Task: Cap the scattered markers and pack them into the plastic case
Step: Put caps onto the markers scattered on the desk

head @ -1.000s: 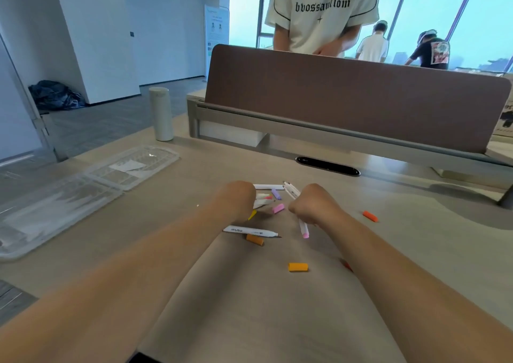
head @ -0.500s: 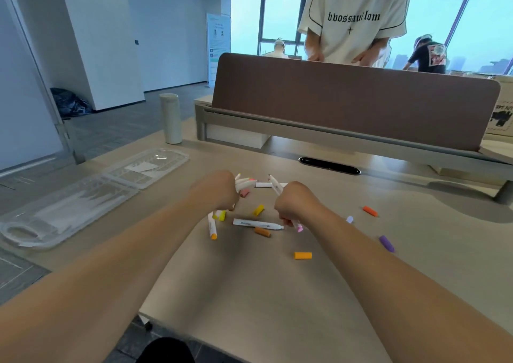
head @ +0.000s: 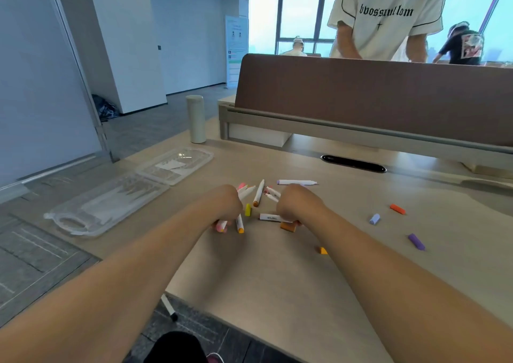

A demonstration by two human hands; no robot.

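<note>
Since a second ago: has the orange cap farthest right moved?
No. The orange cap sits in the same spot, right of and nearer than the black cable slot; only the camera shifted.

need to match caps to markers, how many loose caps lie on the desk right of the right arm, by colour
orange cap: 1
pale blue cap: 1
purple cap: 1
total: 3

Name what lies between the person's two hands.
Head view: a yellow cap and an orange-tipped white marker lie on the desk between left hand and right hand.
</note>
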